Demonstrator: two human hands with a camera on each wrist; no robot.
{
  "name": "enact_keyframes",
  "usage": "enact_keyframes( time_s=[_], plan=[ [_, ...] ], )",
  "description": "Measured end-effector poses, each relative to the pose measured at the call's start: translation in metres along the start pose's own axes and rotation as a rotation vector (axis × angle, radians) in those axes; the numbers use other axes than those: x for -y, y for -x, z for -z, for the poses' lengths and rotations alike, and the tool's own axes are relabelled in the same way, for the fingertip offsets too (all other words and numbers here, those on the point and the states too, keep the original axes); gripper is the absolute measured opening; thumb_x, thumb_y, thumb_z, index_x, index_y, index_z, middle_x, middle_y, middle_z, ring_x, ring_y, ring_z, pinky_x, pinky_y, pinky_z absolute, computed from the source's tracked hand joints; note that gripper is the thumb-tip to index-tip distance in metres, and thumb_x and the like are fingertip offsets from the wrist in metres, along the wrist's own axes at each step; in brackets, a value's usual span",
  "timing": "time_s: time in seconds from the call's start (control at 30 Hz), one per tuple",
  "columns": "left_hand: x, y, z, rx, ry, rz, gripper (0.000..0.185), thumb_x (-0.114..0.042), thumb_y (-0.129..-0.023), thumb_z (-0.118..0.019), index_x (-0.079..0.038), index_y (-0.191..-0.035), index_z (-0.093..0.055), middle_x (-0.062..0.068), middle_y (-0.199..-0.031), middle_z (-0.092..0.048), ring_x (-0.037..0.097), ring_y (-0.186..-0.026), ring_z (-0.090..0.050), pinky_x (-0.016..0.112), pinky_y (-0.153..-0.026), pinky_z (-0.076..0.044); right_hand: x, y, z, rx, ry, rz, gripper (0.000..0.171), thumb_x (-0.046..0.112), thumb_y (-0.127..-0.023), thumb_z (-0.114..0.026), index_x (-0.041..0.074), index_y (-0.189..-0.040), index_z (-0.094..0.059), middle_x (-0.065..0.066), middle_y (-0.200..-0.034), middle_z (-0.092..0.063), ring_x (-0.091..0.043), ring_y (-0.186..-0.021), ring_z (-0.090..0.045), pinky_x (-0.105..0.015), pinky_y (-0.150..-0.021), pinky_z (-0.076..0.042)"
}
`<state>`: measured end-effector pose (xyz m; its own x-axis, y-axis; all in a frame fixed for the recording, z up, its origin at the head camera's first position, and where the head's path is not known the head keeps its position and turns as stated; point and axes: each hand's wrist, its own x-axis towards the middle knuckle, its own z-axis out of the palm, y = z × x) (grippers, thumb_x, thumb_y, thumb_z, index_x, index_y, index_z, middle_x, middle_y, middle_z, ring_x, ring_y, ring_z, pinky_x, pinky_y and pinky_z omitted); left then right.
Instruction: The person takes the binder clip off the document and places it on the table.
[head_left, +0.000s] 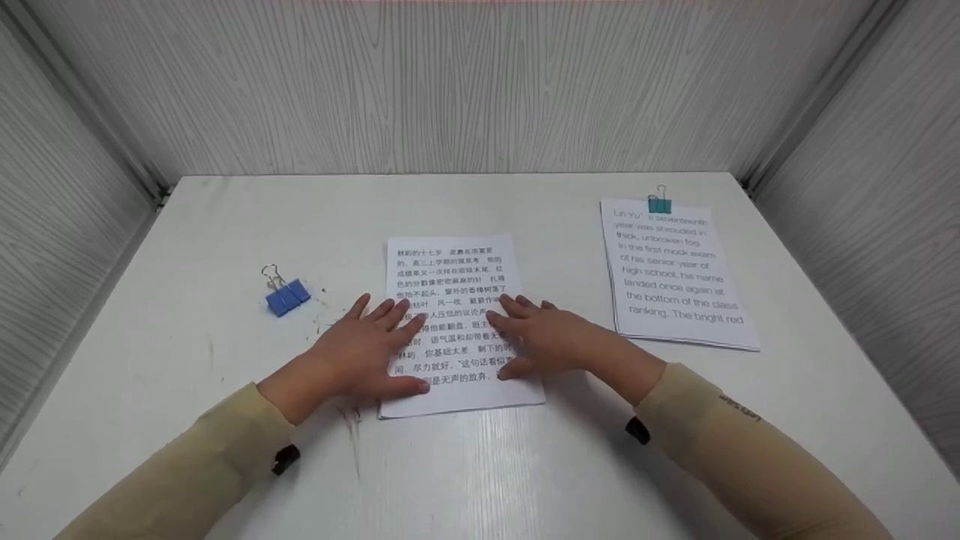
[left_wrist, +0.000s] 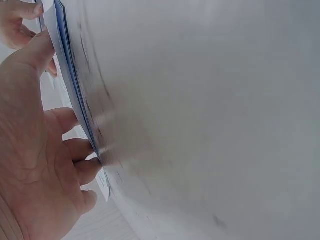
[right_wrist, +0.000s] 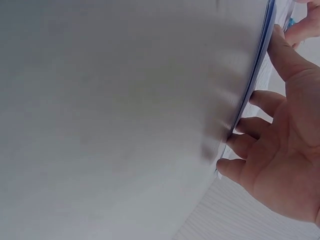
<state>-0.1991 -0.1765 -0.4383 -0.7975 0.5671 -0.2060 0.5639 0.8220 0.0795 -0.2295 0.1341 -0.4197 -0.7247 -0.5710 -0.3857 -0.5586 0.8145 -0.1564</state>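
A stack of paper sheets printed with Chinese text lies on the white table in the middle of the head view. My left hand rests on its left side, fingers spread and thumb across the lower part. On the opposite side my right hand touches the right edge and top sheet, fingers pointing away. In the left wrist view the thumb and fingertips meet the edge of the stack, whose layered sheets show. The right wrist view has the fingertips along the other edge of the stack.
Left of the stack lies a blue binder clip with its wire handles up. At the right is a second stack of English-printed sheets, held at the top by a teal binder clip. Wood-patterned walls enclose the table's back and sides.
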Motion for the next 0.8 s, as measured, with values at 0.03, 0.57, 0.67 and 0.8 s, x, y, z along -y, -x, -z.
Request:
enact_keyframes(
  time_s=[0.03, 0.57, 0.67, 0.8],
  plan=[
    [0.002, 0.001, 0.000, -0.003, -0.006, 0.001, 0.105, -0.084, -0.094, -0.046, -0.012, -0.169, -0.030, 0.019, -0.173, -0.024, 0.041, -0.159, -0.023, 0.062, -0.129, -0.004, 0.002, -0.002, 0.001, -0.003, 0.004, 0.003, 0.098, 0.064, -0.096, -0.069, 0.022, -0.171, -0.021, -0.008, -0.178, -0.008, -0.032, -0.163, -0.010, -0.053, -0.130, -0.017],
    [0.035, 0.027, -0.002, -0.055, -0.035, 0.001, 0.103, -0.081, -0.095, -0.050, -0.006, -0.164, -0.039, 0.025, -0.167, -0.034, 0.045, -0.155, -0.032, 0.063, -0.128, -0.013, 0.037, -0.033, 0.004, 0.006, 0.045, 0.020, 0.096, 0.066, -0.098, -0.063, 0.022, -0.172, -0.019, -0.008, -0.178, -0.007, -0.030, -0.163, -0.009, -0.052, -0.131, -0.017],
    [0.041, 0.033, -0.003, -0.056, -0.003, 0.001, 0.104, -0.080, -0.095, -0.051, -0.004, -0.164, -0.038, 0.025, -0.168, -0.033, 0.046, -0.155, -0.030, 0.060, -0.129, -0.018, 0.044, -0.039, 0.005, 0.008, 0.046, 0.012, 0.097, 0.067, -0.098, -0.064, 0.023, -0.172, -0.019, -0.007, -0.178, -0.008, -0.029, -0.163, -0.009, -0.050, -0.131, -0.016],
    [0.047, 0.041, -0.004, -0.053, 0.034, 0.015, 0.104, -0.079, -0.095, -0.053, -0.004, -0.165, -0.037, 0.025, -0.169, -0.030, 0.047, -0.156, -0.028, 0.057, -0.128, -0.023, 0.051, -0.045, 0.005, 0.008, 0.052, 0.017, 0.097, 0.067, -0.098, -0.064, 0.024, -0.172, -0.019, -0.008, -0.178, -0.008, -0.030, -0.163, -0.009, -0.049, -0.131, -0.016]
  ],
)
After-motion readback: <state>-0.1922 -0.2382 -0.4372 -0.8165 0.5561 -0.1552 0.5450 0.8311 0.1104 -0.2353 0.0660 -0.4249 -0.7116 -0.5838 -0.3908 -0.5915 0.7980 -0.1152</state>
